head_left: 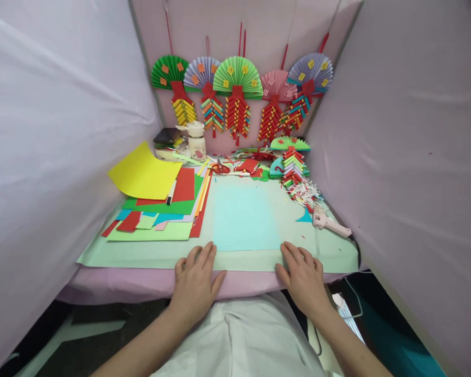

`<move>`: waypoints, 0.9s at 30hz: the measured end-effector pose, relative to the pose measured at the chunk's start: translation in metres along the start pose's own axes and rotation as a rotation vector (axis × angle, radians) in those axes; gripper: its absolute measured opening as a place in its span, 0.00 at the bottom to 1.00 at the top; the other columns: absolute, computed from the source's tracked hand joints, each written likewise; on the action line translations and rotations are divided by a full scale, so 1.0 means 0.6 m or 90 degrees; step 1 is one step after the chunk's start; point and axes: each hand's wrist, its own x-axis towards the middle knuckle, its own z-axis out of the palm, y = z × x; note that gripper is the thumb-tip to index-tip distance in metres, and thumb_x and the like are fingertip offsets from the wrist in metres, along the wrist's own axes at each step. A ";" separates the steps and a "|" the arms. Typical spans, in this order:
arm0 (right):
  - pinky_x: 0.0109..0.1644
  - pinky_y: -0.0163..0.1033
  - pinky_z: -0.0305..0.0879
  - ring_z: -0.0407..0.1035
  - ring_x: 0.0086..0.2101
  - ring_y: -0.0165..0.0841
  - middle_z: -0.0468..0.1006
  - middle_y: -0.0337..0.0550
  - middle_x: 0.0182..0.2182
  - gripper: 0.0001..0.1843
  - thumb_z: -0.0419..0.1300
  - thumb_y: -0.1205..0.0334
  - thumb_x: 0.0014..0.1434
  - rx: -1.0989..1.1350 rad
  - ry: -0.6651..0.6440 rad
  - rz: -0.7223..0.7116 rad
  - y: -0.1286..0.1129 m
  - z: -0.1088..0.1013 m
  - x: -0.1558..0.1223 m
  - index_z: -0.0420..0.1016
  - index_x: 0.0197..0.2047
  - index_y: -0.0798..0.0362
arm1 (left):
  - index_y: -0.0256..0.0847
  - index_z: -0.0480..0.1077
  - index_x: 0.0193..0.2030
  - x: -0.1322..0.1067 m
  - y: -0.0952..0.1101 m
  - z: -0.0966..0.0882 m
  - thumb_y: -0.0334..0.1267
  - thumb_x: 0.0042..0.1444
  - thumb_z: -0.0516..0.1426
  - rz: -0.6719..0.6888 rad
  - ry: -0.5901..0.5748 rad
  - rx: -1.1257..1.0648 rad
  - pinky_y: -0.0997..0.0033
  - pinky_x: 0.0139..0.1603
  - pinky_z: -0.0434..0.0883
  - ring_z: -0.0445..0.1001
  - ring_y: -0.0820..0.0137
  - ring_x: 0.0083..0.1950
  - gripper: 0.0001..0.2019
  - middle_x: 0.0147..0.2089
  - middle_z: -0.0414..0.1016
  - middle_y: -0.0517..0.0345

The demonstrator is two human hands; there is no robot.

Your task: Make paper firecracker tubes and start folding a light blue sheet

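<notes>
A light blue sheet of paper (246,217) lies flat on the pale green table mat (149,255), close to the front edge. At its near left corner rests my left hand (198,277), fingers stretched forward and the thumb apart. My right hand (303,275) lies at the near right corner in much the same way, its fingertips at the paper's edge. Neither hand has anything gripped in it. Left of the sheet is a pile of coloured paper (152,234), topped by a curled yellow sheet (146,173).
Red-handled scissors (220,168) lie behind the blue sheet, among paper scraps (251,166). A glue gun (329,222) with a cord sits at the right, near shredded paper (308,192). A white bottle (196,144) stands at the back left. Folded paper fans (238,73) with firecracker strings hang behind.
</notes>
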 end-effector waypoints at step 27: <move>0.69 0.48 0.45 0.52 0.64 0.38 0.61 0.51 0.64 0.31 0.51 0.59 0.62 0.140 -0.047 -0.242 -0.100 0.007 0.026 0.56 0.66 0.62 | 0.34 0.53 0.69 0.037 0.076 0.026 0.40 0.60 0.50 0.244 -0.071 -0.049 0.55 0.71 0.44 0.48 0.60 0.72 0.30 0.71 0.52 0.48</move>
